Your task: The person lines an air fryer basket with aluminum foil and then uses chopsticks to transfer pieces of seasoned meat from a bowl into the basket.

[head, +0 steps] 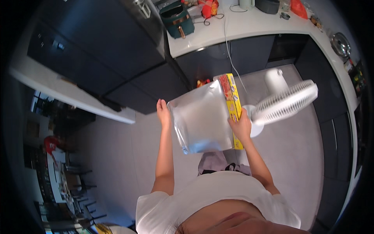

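Note:
A sheet of aluminium foil [201, 117] stretches out from a long yellow and red foil box [232, 108] in front of my body. My right hand [241, 124] grips the box near its lower half, thumb on the foil side. At the opposite edge of the sheet, my left hand [163, 112] is raised with its fingers together and holds that edge, its grip partly hidden behind the foil. The sheet's left edge is crumpled, and its lower corner hangs loose.
A white standing fan [285, 102] is right of the box, its cord running up to the white counter [204, 44]. A dark green air fryer [176, 22] stands there. Dark cabinets line the room. Far left, a person in red [51, 144] is near a table with chairs.

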Demonstrator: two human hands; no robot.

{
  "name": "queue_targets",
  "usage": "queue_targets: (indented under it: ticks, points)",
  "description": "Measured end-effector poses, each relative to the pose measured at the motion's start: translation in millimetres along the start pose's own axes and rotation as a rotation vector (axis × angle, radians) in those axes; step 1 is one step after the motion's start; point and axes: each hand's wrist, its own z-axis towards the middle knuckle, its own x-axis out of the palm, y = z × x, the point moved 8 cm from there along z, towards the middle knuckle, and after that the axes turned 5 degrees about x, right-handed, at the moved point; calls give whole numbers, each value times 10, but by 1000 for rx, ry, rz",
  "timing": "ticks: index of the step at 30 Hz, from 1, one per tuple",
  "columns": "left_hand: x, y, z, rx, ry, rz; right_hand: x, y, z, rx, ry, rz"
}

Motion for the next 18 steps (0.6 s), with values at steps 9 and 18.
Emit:
queue_targets:
  ticks: [9,18]
  points:
    - [2717,217,3544,-240,500,-190,884,97,920,222,-221,217]
    - [4097,1298,5216,-556,261,-522,1368,313,1689,380,-227,136]
